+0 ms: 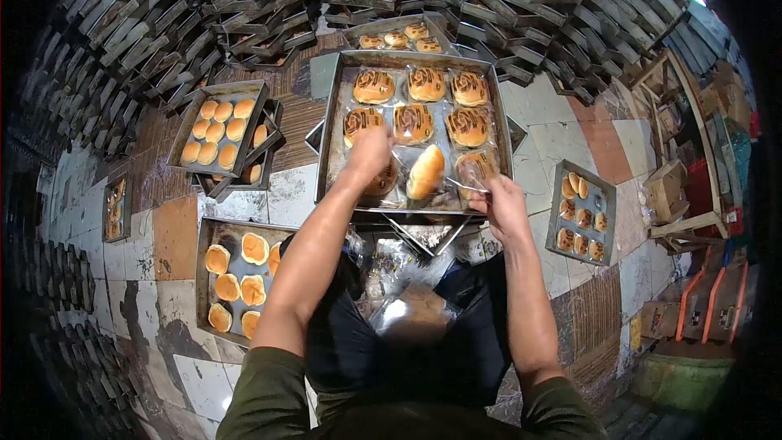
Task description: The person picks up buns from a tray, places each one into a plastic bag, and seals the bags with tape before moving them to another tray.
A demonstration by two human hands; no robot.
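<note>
The right hand point(501, 200) pinches the mouth of a clear bag point(456, 179); the left hand point(368, 153) is closed around it, a plain bun point(425, 171) between them. Beyond the hands, wrapped buns point(415, 122) fill the tray point(329, 138). A loose pinch might drop the bun.

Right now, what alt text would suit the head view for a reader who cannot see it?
Seen from above, a person's left hand and right hand slip a bun into a clear plastic bag over a metal tray of bagged chocolate-striped buns. Trays of plain buns sit on the tiled floor.
</note>
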